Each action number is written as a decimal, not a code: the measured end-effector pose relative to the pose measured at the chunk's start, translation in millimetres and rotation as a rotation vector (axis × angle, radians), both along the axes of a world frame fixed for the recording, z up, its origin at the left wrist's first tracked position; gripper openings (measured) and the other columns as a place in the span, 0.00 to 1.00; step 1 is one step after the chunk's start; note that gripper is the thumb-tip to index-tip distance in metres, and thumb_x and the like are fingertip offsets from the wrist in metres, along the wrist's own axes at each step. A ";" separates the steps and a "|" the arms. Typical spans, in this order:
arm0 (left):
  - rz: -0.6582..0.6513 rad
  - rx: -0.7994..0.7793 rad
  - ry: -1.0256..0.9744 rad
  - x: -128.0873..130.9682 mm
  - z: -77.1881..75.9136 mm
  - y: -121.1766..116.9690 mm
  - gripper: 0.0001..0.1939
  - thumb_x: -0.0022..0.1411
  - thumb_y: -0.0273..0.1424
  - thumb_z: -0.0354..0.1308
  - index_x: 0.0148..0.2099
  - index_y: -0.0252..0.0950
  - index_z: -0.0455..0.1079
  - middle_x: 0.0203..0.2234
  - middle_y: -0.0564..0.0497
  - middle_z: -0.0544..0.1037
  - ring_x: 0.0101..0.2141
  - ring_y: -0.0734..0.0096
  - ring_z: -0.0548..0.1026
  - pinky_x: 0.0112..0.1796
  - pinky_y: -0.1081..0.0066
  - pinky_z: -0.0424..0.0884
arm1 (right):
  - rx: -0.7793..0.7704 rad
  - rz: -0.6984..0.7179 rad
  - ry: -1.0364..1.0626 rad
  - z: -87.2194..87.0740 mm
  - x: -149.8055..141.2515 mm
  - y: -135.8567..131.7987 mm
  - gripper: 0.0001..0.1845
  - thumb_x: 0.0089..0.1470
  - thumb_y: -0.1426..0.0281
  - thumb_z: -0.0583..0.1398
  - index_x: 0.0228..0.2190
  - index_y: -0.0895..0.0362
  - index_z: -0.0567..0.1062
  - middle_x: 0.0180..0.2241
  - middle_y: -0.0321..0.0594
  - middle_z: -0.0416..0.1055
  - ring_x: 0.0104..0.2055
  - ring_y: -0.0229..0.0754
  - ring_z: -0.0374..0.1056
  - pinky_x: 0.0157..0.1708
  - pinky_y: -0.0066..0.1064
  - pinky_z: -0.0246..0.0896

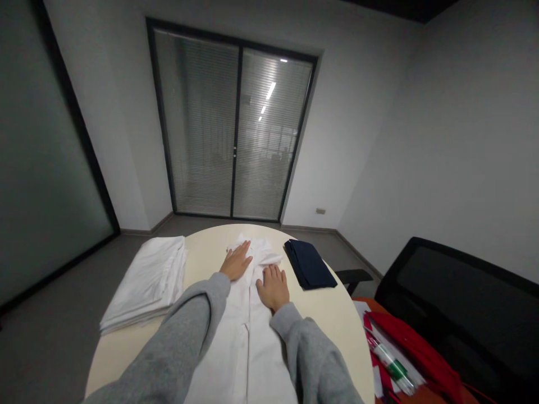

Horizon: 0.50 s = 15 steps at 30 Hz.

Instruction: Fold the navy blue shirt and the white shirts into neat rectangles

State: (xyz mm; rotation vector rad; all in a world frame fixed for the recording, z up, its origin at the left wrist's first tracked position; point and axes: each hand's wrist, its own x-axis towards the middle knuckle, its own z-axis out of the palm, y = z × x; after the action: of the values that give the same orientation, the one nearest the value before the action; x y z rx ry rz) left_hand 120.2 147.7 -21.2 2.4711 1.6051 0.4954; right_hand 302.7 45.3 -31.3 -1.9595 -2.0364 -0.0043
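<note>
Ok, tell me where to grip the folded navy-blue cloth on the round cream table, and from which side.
Probably grip the folded navy-blue cloth by its far right corner, coming from the right: it lies flat, and that corner seems to jut past the edge of the round cream table, leaving room underneath.

pale walls [357, 123], black chair [458, 297]

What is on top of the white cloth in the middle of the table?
The left hand and right hand lie on the white cloth. The parts under them and behind the grey sleeves cannot be seen.
</note>
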 end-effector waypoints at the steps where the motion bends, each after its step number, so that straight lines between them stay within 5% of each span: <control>1: -0.006 0.002 0.008 1.5 -3.7 3.0 0.35 0.75 0.46 0.40 0.78 0.42 0.42 0.75 0.45 0.48 0.73 0.56 0.48 0.69 0.49 0.42 | 0.003 0.002 0.000 -1.3 0.7 0.0 0.27 0.65 0.60 0.53 0.60 0.61 0.68 0.70 0.56 0.57 0.73 0.57 0.46 0.70 0.51 0.30; 5: 0.000 -0.010 0.045 2.4 -17.2 6.5 0.34 0.73 0.50 0.45 0.74 0.42 0.57 0.74 0.43 0.54 0.73 0.50 0.49 0.69 0.45 0.38 | 0.016 0.001 -0.004 1.2 -0.3 8.0 0.31 0.65 0.58 0.53 0.63 0.62 0.66 0.69 0.58 0.57 0.74 0.60 0.44 0.71 0.51 0.26; 11: 0.010 0.009 0.060 -1.5 -20.9 10.5 0.32 0.72 0.46 0.47 0.73 0.43 0.58 0.74 0.46 0.54 0.73 0.51 0.48 0.69 0.44 0.38 | 0.059 -0.020 0.023 14.6 -18.5 47.0 0.42 0.68 0.51 0.49 0.72 0.62 0.48 0.73 0.58 0.48 0.75 0.64 0.39 0.70 0.54 0.25; 15: 0.019 0.019 0.064 -4.7 -22.2 17.7 0.31 0.72 0.44 0.48 0.73 0.44 0.59 0.74 0.47 0.55 0.73 0.52 0.49 0.69 0.44 0.41 | 0.030 0.022 0.047 12.7 -27.0 62.3 0.30 0.69 0.51 0.49 0.66 0.48 0.67 0.70 0.50 0.58 0.73 0.64 0.45 0.68 0.58 0.27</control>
State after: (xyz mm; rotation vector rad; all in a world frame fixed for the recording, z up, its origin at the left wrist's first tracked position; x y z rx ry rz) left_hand 115.6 165.3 -43.4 2.5120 1.6569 0.4409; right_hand 275.7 107.6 -18.6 -1.9012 -2.0160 0.0162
